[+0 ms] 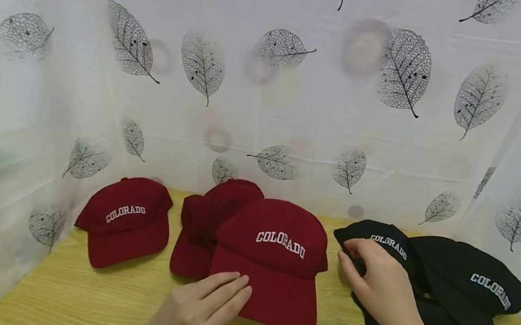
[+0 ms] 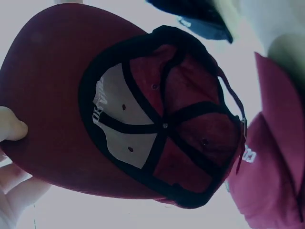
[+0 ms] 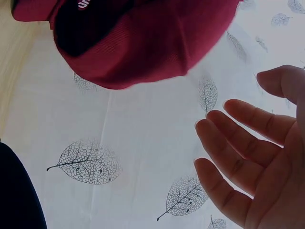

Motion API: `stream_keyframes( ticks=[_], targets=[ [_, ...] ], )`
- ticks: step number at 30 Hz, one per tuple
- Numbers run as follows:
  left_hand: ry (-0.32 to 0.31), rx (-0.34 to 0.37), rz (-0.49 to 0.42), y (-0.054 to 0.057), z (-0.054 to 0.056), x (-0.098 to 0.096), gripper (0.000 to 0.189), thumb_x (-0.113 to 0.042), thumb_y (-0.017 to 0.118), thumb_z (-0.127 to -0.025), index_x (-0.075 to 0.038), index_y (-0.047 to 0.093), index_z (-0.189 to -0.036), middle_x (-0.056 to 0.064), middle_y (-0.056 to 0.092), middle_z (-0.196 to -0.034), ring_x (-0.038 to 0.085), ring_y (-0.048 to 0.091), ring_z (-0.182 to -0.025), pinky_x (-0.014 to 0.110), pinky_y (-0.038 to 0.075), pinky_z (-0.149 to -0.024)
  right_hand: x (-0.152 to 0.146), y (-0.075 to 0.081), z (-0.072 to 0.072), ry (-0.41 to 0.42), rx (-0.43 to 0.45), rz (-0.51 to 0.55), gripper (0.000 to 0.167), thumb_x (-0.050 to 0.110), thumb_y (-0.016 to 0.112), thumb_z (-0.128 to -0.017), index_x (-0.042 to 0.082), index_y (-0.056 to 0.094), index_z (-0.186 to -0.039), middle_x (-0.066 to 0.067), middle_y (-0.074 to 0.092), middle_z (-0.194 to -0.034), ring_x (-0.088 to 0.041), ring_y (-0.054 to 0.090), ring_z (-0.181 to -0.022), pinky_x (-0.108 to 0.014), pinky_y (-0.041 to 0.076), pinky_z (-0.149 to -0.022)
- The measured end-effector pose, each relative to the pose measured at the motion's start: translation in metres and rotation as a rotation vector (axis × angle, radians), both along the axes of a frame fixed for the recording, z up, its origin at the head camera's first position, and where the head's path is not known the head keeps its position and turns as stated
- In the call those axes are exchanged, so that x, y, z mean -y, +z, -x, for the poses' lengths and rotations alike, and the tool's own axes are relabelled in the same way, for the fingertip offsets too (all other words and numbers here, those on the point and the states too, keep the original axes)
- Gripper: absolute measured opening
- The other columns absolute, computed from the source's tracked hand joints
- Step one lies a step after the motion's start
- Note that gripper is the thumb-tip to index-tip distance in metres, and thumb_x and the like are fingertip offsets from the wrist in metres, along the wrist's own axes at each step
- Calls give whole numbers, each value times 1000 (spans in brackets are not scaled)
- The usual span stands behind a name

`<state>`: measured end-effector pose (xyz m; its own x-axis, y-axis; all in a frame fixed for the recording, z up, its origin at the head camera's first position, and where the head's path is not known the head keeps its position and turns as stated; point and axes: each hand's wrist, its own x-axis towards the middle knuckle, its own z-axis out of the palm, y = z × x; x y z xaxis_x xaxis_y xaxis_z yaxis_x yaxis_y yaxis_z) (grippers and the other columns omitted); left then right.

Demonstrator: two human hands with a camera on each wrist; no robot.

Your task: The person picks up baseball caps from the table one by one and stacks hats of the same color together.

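Note:
A dark red baseball cap with white COLORADO lettering is held up at the middle by my left hand, which pinches its brim. In the left wrist view the thumb lies against the brim's underside, and the cap's lined inside and back strap show. To the cap's right, my right hand holds nothing, its fingers loosely bent in front of a black COLORADO cap. The right wrist view shows that hand's fingers spread apart below the dark red cap.
Behind the held cap sits another dark red cap, partly hidden. A third dark red cap rests at the left of the wooden table. A black cap overlaps other black headwear at right. A leaf-print curtain encloses the back and sides.

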<state>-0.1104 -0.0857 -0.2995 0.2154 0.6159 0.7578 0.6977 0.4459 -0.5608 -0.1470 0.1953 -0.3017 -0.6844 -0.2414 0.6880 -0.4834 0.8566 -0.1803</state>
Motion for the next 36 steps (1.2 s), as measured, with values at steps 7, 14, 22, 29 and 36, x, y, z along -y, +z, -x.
stream_keyframes(
  ticks=[7, 14, 22, 29, 36],
  targets=[
    [11, 77, 60, -29, -3, 6, 28, 1, 38, -91, -1, 66, -88, 10, 64, -86, 18, 57, -73, 17, 48, -60, 2, -4, 1, 14, 2, -3, 14, 14, 68, -73, 10, 62, -84, 2, 57, -77, -9, 51, -67, -31, 45, -56],
    [52, 115, 105, -35, -7, 5, 32, -3, 36, -92, -4, 67, -88, 7, 64, -86, 16, 54, -73, 14, 46, -55, 4, -3, 0, 20, 21, -8, 14, 14, 68, -73, 9, 62, -85, 4, 56, -76, -6, 48, -64, -28, 44, -55],
    [120, 311, 223, -65, -6, 9, 41, -12, 27, -97, -10, 68, -94, 2, 61, -93, 13, 52, -82, 10, 43, -51, 10, -3, -3, 38, 44, -6, 15, 14, 68, -74, 8, 63, -86, 5, 55, -75, -4, 42, -60, -24, 42, -53],
    [195, 480, 398, -70, -7, 13, 33, -29, 40, -94, -12, 67, -101, 1, 61, -99, 12, 51, -88, 10, 43, -55, 14, -2, -4, 32, 59, -29, 16, 16, 68, -74, 8, 63, -87, 4, 58, -80, -6, 46, -63, -28, 46, -57],
    [194, 553, 498, -74, -4, 13, 28, -33, 53, -85, -15, 67, -102, -1, 62, -100, 10, 49, -88, 8, 41, -58, 15, -4, -5, 29, 96, -39, 16, 18, 67, -75, 8, 63, -88, 3, 59, -81, -5, 47, -64, -28, 46, -58]
  ],
)
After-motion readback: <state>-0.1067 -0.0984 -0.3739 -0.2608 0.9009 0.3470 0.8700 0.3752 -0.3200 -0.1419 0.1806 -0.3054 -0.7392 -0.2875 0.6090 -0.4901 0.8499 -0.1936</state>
